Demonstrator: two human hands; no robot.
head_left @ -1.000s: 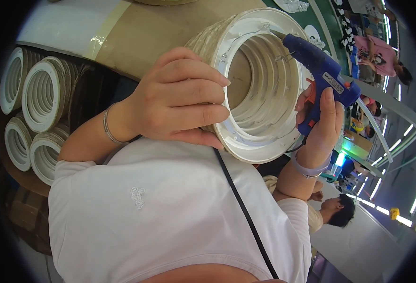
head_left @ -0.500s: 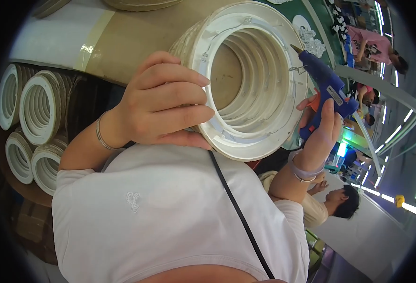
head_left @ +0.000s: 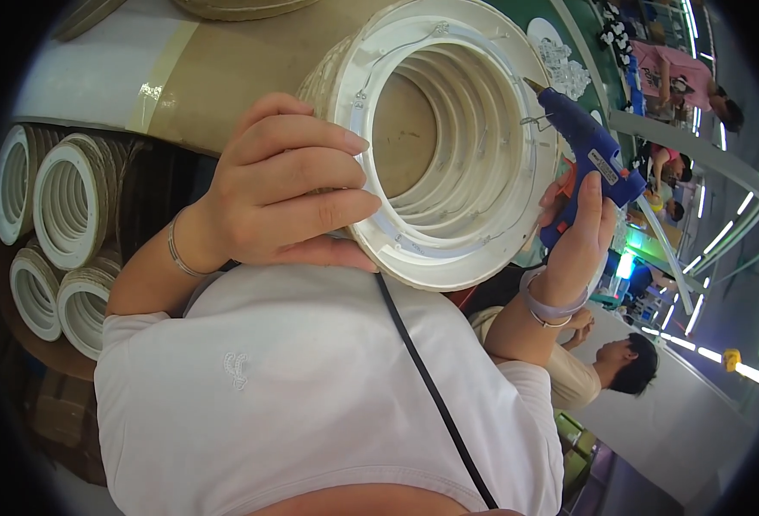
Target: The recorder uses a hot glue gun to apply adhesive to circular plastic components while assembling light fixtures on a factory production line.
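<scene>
A stack of white rings (head_left: 431,273) stands tilted on the table before me. Its top ring has a flat rim, with a pale strip and thin wires running round the inside. My left hand (head_left: 298,185) grips the left side of the stack, fingertips over the rim and thumb low at the edge. On the right, my right hand (head_left: 587,225) is wrapped around the handle of a blue glue gun (head_left: 581,129). The gun's tip points up and left, over the ring's upper right rim; whether it touches cannot be told.
More stacked white rings (head_left: 63,206) lie on their sides at the left, below the table edge. Brown paper (head_left: 225,69) and tape cover the table. Clear plastic parts (head_left: 560,64) lie at the far right. Several people work beyond; one person (head_left: 573,378) sits close at right.
The ring stack and my left hand have shifted slightly left. The glue gun, in my right hand, has moved a little left with them and its tip is over the rim.
</scene>
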